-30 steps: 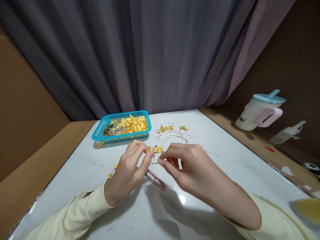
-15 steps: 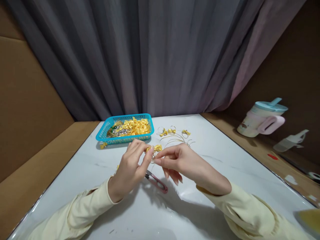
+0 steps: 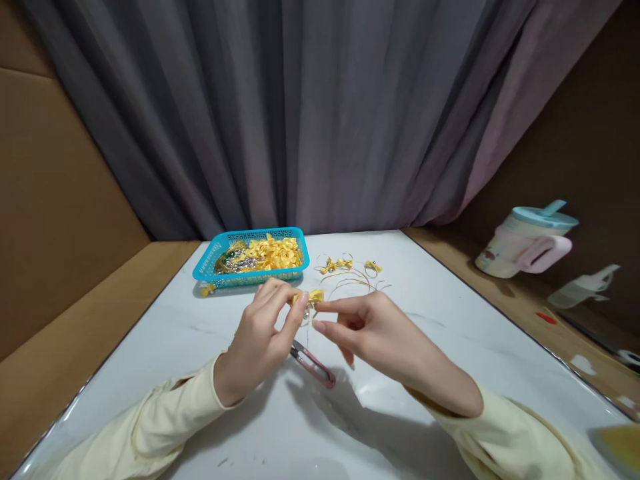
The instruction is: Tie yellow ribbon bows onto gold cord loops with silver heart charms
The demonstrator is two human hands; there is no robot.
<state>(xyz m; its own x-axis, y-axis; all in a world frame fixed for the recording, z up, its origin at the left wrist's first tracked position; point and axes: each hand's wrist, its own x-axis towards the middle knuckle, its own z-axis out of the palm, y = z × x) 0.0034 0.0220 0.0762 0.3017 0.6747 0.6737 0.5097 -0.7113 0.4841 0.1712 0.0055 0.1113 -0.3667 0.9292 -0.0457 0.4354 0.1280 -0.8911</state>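
Left hand (image 3: 263, 330) clamped fingers on yellow bow (image 3: 316, 296); right hand (image 3: 395, 333) held thumb and forefinger slightly apart beside it. Blue basket (image 3: 250, 277) stood on bench (image 3: 240, 427).

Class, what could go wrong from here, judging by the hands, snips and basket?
The snips point toward the left hand, so a finger might get nicked. The small yellow bow is pinched at that hand's fingertips and could slip. The basket, heaped with bows, sits just beyond; a knock might spill some.
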